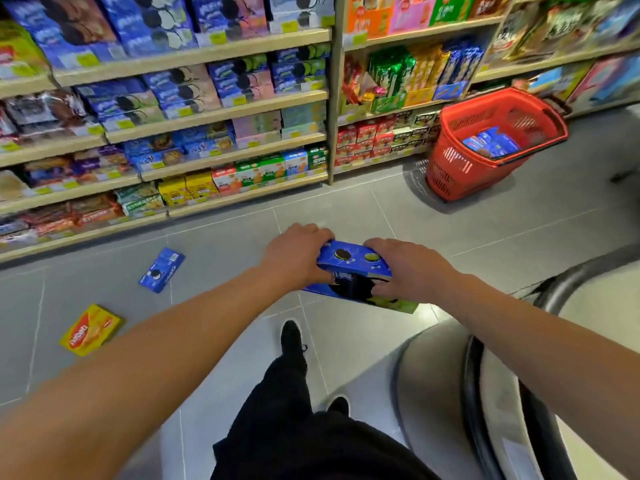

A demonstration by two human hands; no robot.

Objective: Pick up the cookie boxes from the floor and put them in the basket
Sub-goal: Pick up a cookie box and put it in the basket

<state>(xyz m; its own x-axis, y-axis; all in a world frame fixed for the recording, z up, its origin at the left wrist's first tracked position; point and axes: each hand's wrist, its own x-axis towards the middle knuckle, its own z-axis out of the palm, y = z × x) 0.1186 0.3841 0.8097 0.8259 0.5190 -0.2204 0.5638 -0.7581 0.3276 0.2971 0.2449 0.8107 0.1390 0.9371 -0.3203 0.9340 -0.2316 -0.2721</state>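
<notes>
I see a grey tiled floor (346,209) carrying a small blue box (161,270) and a yellow box (90,330) lying flat near each other at left, and a red basket (460,168) standing by the shelves (221,147).

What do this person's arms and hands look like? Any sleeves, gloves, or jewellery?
Both forearms are bare right up to the bottom of the picture, with no sleeves in view. The left hand and right hand wear no gloves, and no watch, bracelet or ring shows on either wrist or hand. Below them, the person wears dark trousers and a black shoe.
</notes>
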